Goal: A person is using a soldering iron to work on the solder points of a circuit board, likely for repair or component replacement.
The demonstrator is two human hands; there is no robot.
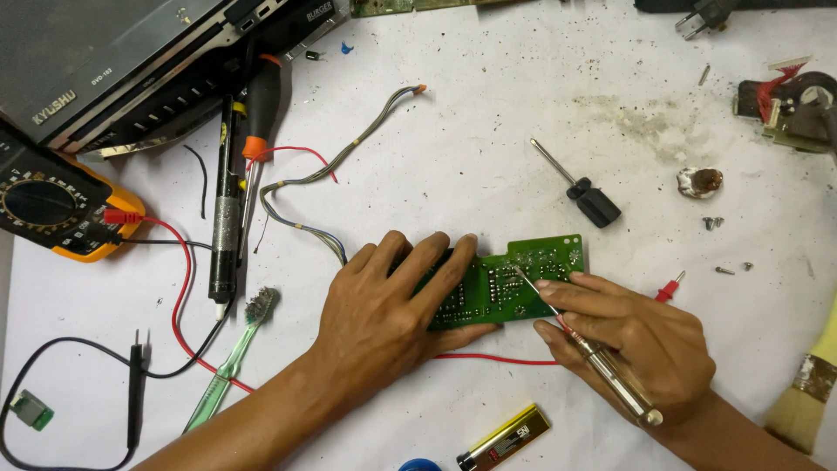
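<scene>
We see the left hand (397,292) lying flat, fingers spread, on the left part of a green circuit board (523,275) at the middle of the white bench (488,113), pressing it down without closing around it. The right hand (636,336) grips a clear-handled screwdriver (602,362) like a pen; its metal tip touches the solder side of the board near the middle.

A red wire (488,358) runs under the board's lower edge. Just below the hands lies a yellow and black lighter (504,439) with a small dark label. At the far left sits an orange-cased multimeter (52,209), red lead plugged in. Above it, at the top left corner, rests a grey disc player (113,61) with pale lettering on its front edge. Beside it lie a black desoldering pump (225,218) and a green toothbrush (231,362). A short black-handled screwdriver (580,187) lies above the board, well apart. A paintbrush (806,392) shows at the right edge.
</scene>
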